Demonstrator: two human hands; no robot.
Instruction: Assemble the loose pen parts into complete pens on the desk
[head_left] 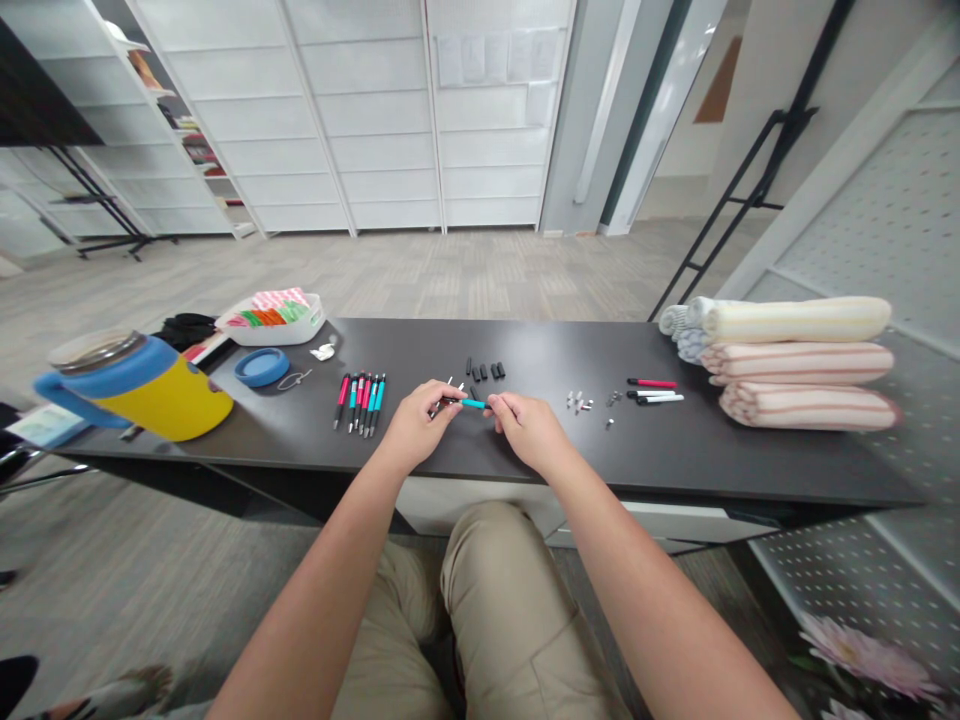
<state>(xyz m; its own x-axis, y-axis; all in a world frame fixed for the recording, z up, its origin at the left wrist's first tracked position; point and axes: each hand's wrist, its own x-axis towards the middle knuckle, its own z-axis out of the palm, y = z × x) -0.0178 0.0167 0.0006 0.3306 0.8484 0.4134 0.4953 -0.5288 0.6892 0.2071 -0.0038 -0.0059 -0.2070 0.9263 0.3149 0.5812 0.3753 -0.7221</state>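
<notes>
Grip: left hand (414,428) pinches the metal end of a teal pen (472,404), right hand (527,432) its teal barrel, both held over the dark tabletop (675,450). Left to right: a row of pink and teal pens (361,405) beside the left hand; short black pieces (483,370) just ahead of the hands; small metal parts (579,401); pink and black pens (652,390); folded striped towels (799,365).

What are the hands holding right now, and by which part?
A teal pen barrel: the left hand grips its black near end, while the right hand appears to pinch its teal far end.
</notes>
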